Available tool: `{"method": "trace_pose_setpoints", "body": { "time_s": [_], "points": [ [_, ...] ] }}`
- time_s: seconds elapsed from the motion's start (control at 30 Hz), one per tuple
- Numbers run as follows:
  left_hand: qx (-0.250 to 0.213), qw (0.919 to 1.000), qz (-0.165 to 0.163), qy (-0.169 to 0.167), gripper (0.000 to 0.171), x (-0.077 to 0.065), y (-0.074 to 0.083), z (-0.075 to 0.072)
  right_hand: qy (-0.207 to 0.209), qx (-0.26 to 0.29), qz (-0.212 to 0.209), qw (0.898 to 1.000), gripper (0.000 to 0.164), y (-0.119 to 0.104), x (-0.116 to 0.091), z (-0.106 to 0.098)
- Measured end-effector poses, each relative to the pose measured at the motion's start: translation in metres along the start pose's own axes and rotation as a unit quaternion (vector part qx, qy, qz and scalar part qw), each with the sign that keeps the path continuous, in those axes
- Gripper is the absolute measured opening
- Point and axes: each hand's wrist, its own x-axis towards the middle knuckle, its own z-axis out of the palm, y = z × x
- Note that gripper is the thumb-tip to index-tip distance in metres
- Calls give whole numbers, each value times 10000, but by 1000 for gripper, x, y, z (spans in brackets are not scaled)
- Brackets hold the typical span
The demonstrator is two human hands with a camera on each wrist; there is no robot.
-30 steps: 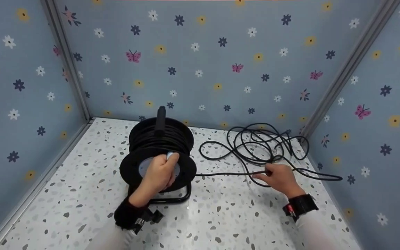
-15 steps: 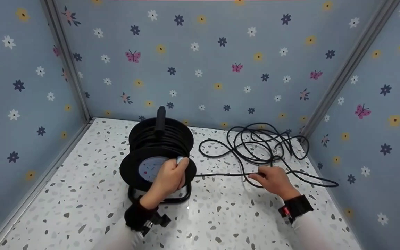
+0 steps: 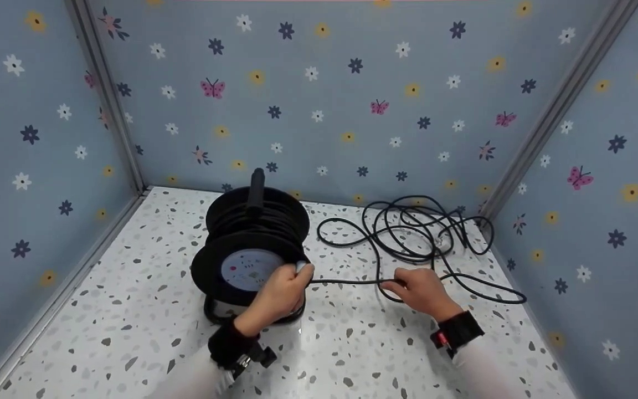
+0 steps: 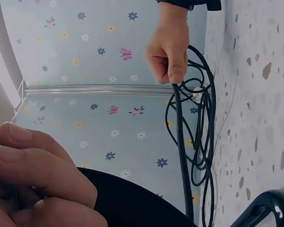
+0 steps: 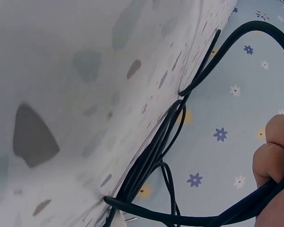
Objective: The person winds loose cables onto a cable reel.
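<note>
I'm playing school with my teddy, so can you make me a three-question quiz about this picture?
1. Which hand holds the black cable beside the reel: a) left or b) right?
2. True or false: the round panel on the reel's front is bright green.
3. Fill in: the back wall shows flowers and pink ____.

Key: 1. b, the right hand. 2. False, the panel is pale. 3. Butterflies.

Reel (image 3: 250, 241) & cable (image 3: 346, 282) blk — walls (image 3: 319, 61) lt blue w/ flowers — surface (image 3: 352, 349) wht, grey-speckled.
</note>
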Motion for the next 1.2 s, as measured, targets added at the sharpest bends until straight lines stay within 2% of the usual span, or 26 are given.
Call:
{"method": "trace_pose_setpoints", "body": {
  "time_s": [0.1,0.27,0.37,0.53,0.97,1.2],
  "points": [
    [218,9998,-17,-9,58,0,-4,2,-80,9,15,10000,47,-5,3,3],
    [884,9960,-99,71,57,-1,-13,4,-278,-93,60,9996,47,-16,11,8],
    [1097,9937,-227,-24,61,-2,-18,5,-319,-63,51,9995,47,-21,16,12],
    [1114,9929,-365,-224,65,-2,-28,6,-384,119,7,9992,46,-28,21,18],
    [1172,9907,-601,-354,63,-10,-54,0,-598,53,-139,9981,38,-49,35,36],
    [1370,9845,-1011,-414,57,-15,-67,-11,-708,268,-180,9970,35,-60,42,45]
  ]
}}
